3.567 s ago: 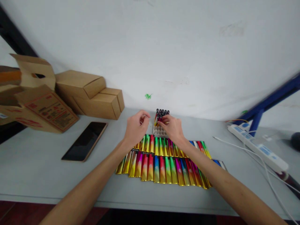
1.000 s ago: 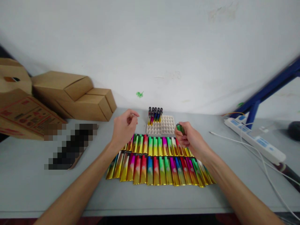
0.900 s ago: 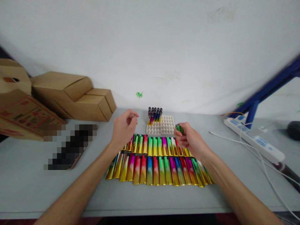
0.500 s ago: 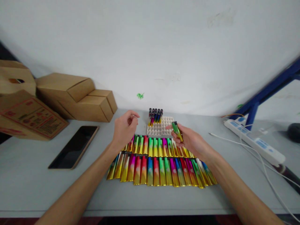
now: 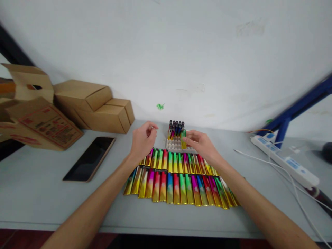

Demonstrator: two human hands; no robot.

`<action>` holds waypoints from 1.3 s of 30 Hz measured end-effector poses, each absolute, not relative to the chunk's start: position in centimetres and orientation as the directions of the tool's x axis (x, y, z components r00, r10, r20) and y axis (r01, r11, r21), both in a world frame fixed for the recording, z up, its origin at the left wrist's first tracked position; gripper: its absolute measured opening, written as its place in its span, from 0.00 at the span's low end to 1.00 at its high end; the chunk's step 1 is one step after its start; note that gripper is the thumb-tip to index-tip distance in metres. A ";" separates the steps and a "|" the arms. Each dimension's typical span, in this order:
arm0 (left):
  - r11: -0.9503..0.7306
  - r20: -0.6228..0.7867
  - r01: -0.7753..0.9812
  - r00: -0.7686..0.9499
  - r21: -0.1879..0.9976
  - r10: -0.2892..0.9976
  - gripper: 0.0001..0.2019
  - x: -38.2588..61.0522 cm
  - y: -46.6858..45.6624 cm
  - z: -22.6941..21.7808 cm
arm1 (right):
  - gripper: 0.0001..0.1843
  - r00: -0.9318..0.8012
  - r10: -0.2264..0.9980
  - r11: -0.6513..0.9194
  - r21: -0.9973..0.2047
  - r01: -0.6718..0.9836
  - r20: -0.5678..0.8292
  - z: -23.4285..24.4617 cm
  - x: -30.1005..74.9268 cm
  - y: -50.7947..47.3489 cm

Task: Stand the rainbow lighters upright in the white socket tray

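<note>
My right hand (image 5: 201,141) pinches a green and gold lighter (image 5: 183,139) upright at the right part of the white cell tray (image 5: 174,142). Whether its base sits inside a cell I cannot tell. Several lighters with dark tops (image 5: 176,128) stand in the tray's back left cells. My left hand (image 5: 145,137) hovers left of the tray, its fingers curled in with nothing visible in them. Nearer to me, two rows of shiny multicoloured lighters lie flat, a back row (image 5: 174,162) and a front row (image 5: 183,189); my right forearm covers their right ends.
A black phone (image 5: 89,159) lies on the grey table (image 5: 166,218) at the left. Cardboard boxes (image 5: 103,117) stand behind it against the wall. On the right are a white power strip (image 5: 285,160), a white cable (image 5: 259,158) and a blue metal frame (image 5: 284,121).
My right hand has brought the green lighter left and turned it upright at the tray. The left hand keeps its curled pose. The whole view has shifted slightly.
</note>
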State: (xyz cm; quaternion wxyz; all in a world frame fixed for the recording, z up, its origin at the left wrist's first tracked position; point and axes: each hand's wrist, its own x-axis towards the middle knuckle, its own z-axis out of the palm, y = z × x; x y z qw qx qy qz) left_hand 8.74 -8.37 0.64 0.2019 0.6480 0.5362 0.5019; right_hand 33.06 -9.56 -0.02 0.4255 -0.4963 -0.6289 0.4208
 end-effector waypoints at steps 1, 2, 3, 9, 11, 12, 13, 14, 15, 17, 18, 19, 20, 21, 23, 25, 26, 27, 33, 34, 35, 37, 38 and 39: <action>-0.345 0.436 0.496 -0.075 0.797 0.897 0.08 8.7 -8.4 0.6 | 0.13 -0.115 0.983 0.176 -0.930 0.324 0.146 -0.3 32.9 -9.1; -0.349 0.439 0.502 -0.070 0.792 0.896 0.08 8.8 -8.4 0.5 | 0.13 -0.088 0.982 0.190 -0.908 0.373 0.169 -0.5 32.6 -8.7; -0.352 0.443 0.509 -0.065 0.786 0.894 0.08 8.8 -8.4 0.5 | 0.12 -0.063 0.980 0.200 -0.887 0.417 0.191 -0.6 32.4 -8.4; -0.373 0.470 0.543 -0.044 0.752 0.882 0.09 8.9 -8.5 0.5 | 0.07 0.026 0.954 0.235 -0.801 0.550 0.298 -0.2 30.4 -7.3; -0.383 0.480 0.550 -0.039 0.743 0.876 0.08 8.9 -8.6 0.6 | 0.07 0.031 0.960 0.214 -0.804 0.554 0.277 -0.2 30.0 -7.0; -0.386 0.485 0.552 -0.038 0.739 0.874 0.08 8.9 -8.6 0.6 | 0.07 0.034 0.964 0.202 -0.807 0.555 0.265 -0.2 29.8 -6.9; -0.390 0.489 0.552 -0.037 0.737 0.872 0.08 8.9 -8.6 0.6 | 0.07 0.038 0.966 0.192 -0.808 0.557 0.256 -0.3 29.7 -6.8; -0.394 0.491 0.549 -0.035 0.737 0.870 0.08 8.9 -8.6 0.6 | 0.07 0.046 0.966 0.187 -0.809 0.558 0.254 -0.5 29.6 -6.7; -0.397 0.493 0.545 -0.034 0.738 0.870 0.08 8.9 -8.6 0.6 | 0.07 0.057 0.964 0.184 -0.807 0.562 0.260 -0.6 29.6 -6.7; -0.403 0.493 0.539 -0.028 0.740 0.869 0.08 9.0 -8.7 0.5 | 0.08 0.079 0.956 0.189 -0.797 0.574 0.284 -0.9 29.5 -6.6; -0.404 0.493 0.538 -0.025 0.739 0.870 0.08 9.0 -8.7 0.5 | 0.08 0.087 0.951 0.194 -0.789 0.582 0.298 -1.1 29.4 -6.6; -0.403 0.491 0.540 -0.022 0.738 0.871 0.08 9.0 -8.7 0.5 | 0.09 0.092 0.946 0.199 -0.781 0.593 0.311 -1.3 29.4 -6.6; -0.402 0.489 0.544 -0.019 0.737 0.872 0.08 9.1 -8.8 0.5 | 0.09 0.096 0.942 0.202 -0.772 0.603 0.322 -1.4 29.3 -6.6; -0.401 0.487 0.546 -0.015 0.736 0.873 0.08 9.1 -8.8 0.4 | 0.09 0.096 0.940 0.204 -0.763 0.613 0.328 -1.5 29.3 -6.6; -0.403 0.485 0.545 -0.007 0.735 0.874 0.08 9.1 -8.8 0.4 | 0.09 0.082 0.940 0.205 -0.741 0.640 0.331 -1.4 29.2 -6.7; -0.406 0.488 0.545 -0.007 0.734 0.873 0.08 9.2 -8.8 0.5 | 0.08 0.050 0.944 0.203 -0.696 0.688 0.325 -1.1 29.2 -6.8; -0.406 0.490 0.547 -0.009 0.733 0.872 0.08 9.2 -8.9 0.5 | 0.08 0.028 0.948 0.203 -0.667 0.717 0.318 -0.9 29.2 -6.9; -0.405 0.491 0.550 -0.011 0.731 0.871 0.08 9.2 -8.9 0.5 | 0.07 0.007 0.951 0.203 -0.638 0.743 0.310 -0.7 29.2 -6.9; -0.407 0.496 0.558 -0.009 0.723 0.868 0.08 9.2 -9.0 0.7 | 0.12 -0.079 0.962 0.223 -0.589 0.777 0.260 -0.5 29.2 -6.9; -0.405 0.495 0.561 -0.009 0.722 0.869 0.08 9.2 -9.0 0.7 | 0.13 -0.088 0.962 0.228 -0.582 0.780 0.258 -0.4 29.2 -6.8; -0.403 0.494 0.564 -0.009 0.721 0.870 0.08 9.1 -9.0 0.7 | 0.13 -0.094 0.961 0.232 -0.573 0.786 0.261 -0.4 29.2 -6.6; -0.400 0.492 0.570 -0.009 0.718 0.870 0.08 9.1 -9.0 0.7 | 0.15 -0.098 0.958 0.236 -0.551 0.800 0.268 -0.2 29.2 -6.4; -0.401 0.493 0.570 -0.009 0.717 0.870 0.08 9.1 -9.0 0.6 | 0.17 -0.100 0.957 0.238 -0.541 0.806 0.271 -0.1 29.2 -6.3; -0.402 0.494 0.569 -0.008 0.717 0.870 0.08 9.1 -9.0 0.6 | 0.18 -0.104 0.956 0.240 -0.530 0.814 0.274 0.1 29.2 -6.2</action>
